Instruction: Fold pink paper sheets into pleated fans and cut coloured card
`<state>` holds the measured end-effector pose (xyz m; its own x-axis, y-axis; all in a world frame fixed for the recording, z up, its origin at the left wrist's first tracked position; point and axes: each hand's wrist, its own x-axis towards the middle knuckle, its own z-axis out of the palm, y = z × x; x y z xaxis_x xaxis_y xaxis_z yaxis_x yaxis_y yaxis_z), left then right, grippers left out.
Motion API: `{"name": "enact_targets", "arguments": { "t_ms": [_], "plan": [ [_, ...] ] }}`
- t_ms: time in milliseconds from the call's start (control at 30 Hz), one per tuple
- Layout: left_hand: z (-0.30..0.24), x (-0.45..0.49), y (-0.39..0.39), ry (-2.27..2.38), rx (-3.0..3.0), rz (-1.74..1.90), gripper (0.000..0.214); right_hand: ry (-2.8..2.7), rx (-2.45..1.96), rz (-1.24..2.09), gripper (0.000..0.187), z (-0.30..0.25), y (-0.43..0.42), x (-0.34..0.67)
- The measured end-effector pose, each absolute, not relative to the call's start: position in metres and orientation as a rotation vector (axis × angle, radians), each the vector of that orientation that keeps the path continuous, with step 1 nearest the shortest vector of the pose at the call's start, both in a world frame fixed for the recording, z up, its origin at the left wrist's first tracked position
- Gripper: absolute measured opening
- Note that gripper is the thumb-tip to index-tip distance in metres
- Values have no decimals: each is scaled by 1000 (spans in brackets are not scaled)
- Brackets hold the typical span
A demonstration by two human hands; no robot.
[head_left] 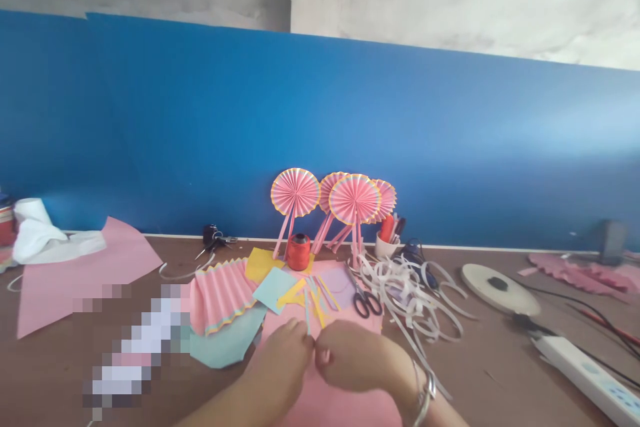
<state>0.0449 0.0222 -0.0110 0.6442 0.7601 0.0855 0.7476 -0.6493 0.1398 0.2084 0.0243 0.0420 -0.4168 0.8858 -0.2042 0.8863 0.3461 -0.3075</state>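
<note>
- pleated pink paper (pixel 220 297) lies just left of my hands;
- my left hand (pixel 277 363) is pinched closed on a thin paper strip (pixel 307 312);
- my right hand (pixel 357 357) is curled beside it, grip unclear;
- scissors (pixel 367 301), then tangled white paper strips (pixel 403 290), sit right;
- power strip (pixel 585 373) far right

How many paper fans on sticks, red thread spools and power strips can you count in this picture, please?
Pink paper fans on sticks: 4
Red thread spool: 1
White power strip: 1
Total: 6
</note>
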Motion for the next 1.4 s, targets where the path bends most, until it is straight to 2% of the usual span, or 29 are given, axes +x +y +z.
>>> {"name": "enact_targets", "arguments": {
  "t_ms": [67, 100, 200, 367, 500, 733, 800, 867, 967, 1067, 1400],
  "plan": [
    [-12, 50, 13, 1287, 2833, 77, 23, 2548, 1815, -601, 16, 42, 43, 212],
    [-13, 53, 8, 1256, 2875, 25, 25, 2484, 2032, -523, 18, 41, 51, 213],
    [-20, 60, 0, 1141, 3006, 24, 27, 2312, 2377, -510, 16, 35, 66, 210],
    [-40, 63, 0, 1124, 3135, 191, 19, 2244, 2431, -804, 9, 18, 70, 201],
    [-40, 64, 0, 1100, 3193, 203, 15, 2286, 2410, -1062, 16, 10, 76, 205],
    [-34, 65, -4, 1105, 3270, 179, 17, 2357, 2498, -1105, 26, 10, 86, 216],
    [-35, 65, -4, 1102, 3297, 196, 16, 2349, 2612, -1027, 38, 12, 86, 215],
    [-36, 65, -4, 1076, 3309, 200, 13, 2374, 2724, -789, 45, 15, 83, 212],
    [-39, 66, -4, 1066, 3278, 235, 8, 2464, 2626, -473, 23, 18, 75, 205],
    [-44, 67, -4, 1098, 3242, 291, 12, 2487, 2375, -550, 8, 13, 65, 195],
    [-61, 74, -8, 1167, 3315, 370, 16, 2392, 2284, -372, 14, 3, 53, 177]
  ]
}}
